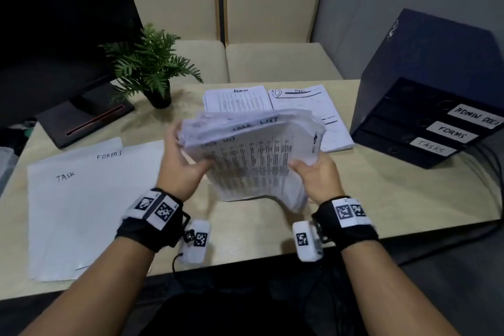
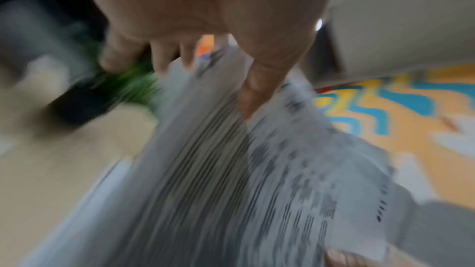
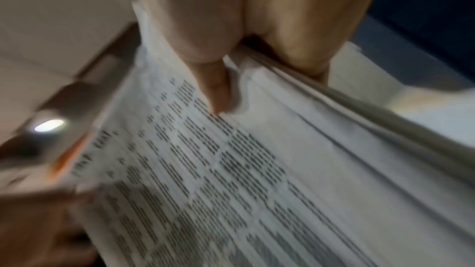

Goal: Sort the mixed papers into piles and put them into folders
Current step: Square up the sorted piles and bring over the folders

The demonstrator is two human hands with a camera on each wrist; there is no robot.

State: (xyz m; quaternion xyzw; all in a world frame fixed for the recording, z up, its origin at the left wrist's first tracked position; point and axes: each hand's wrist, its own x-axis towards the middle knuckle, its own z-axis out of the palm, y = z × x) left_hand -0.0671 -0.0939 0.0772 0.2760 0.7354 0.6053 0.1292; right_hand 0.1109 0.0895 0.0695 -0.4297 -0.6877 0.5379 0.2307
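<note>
Two sorted piles lie flat on the far side of the counter [image 1: 381,199]: the ADMIN pile [image 1: 237,99] and, just beside it on the right, the FORMS pile [image 1: 313,114]. The TASK LIST stack [image 1: 253,155] is off the counter, held tilted between both hands. The left hand [image 1: 181,169] grips its left edge, thumb on the printed face and fingers behind. The right hand [image 1: 317,174] pinches the near right side the same way, thumb on top. The sheet edges are fanned and uneven, so I judge the person is squaring this stack up, which would put the sorting step close to finished. The filing half looks undone: the TASK folder [image 1: 81,213] lies flat at the left over the FORMS folder [image 1: 131,150], both well apart from the piles, and I cannot see a folder for admin. The dark file box [image 1: 425,106] at the right, labelled ADMIN DOCS, FORMS and TASKS, may be the final stop.
</note>
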